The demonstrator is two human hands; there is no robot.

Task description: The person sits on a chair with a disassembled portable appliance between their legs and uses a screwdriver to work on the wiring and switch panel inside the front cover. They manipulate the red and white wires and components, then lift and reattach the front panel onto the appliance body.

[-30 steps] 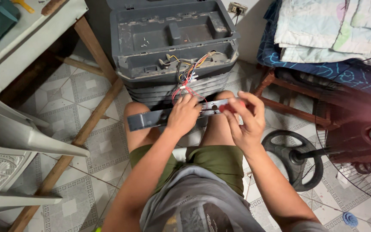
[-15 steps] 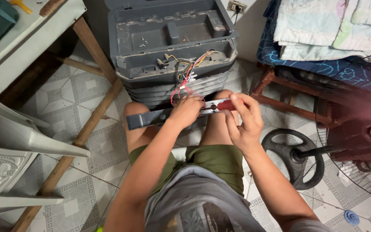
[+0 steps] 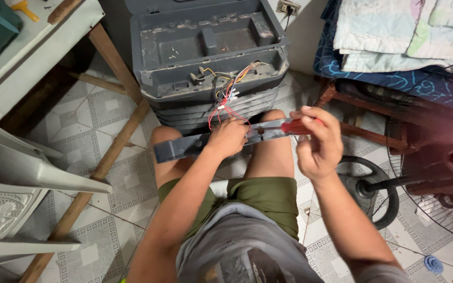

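Change: against the frame half a second earlier, the right hand (image 3: 318,141) sits farther out to the right of the knees, and the red-handled screwdriver (image 3: 289,126) shows more of its length.
Left hand: the left hand (image 3: 228,137) is clenched around the middle of the grey panel strip (image 3: 184,148), same place as before.
Right hand: fingers grasp the screwdriver handle; its shaft points left along the strip.
Panel strip: lies across both bare knees, left end jutting past the left knee.
Wires: red wires (image 3: 221,107) run from the strip up into the grey appliance housing (image 3: 205,57) just ahead of the knees.
Floor: patterned grey tiles (image 3: 106,157).
Room: wooden table leg (image 3: 114,141) at left, white plastic chair (image 3: 17,209) at lower left, standing fan (image 3: 436,167) at right, folded cloths (image 3: 394,31) at upper right.
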